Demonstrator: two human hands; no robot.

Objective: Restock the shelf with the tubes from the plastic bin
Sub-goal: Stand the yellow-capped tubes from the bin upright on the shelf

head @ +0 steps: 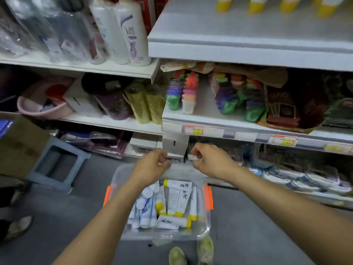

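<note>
A clear plastic bin [207, 226] with orange side latches [208, 197] stands on the floor below me. Inside lie several white tubes with yellow caps [176, 202] and several blue-and-white tubes [145, 209]. My left hand [152, 165] and my right hand [208, 161] hover over the bin's far edge, fingers curled. Between them stretches a translucent lid [182, 170], which both hands seem to grip at its upper edge. Something small and white shows in my right hand's pinch. More yellow-capped tubes [256, 4] stand on the top right shelf [238, 48].
Shelving fills the view ahead: bottles [131, 31] upper left, colourful packs [225, 96] on the middle shelf, flat packets [305, 178] on the lowest right. A blue-grey stool [57, 165] and a cardboard box [19, 146] stand at left. My shoes [205, 249] touch the bin's near side.
</note>
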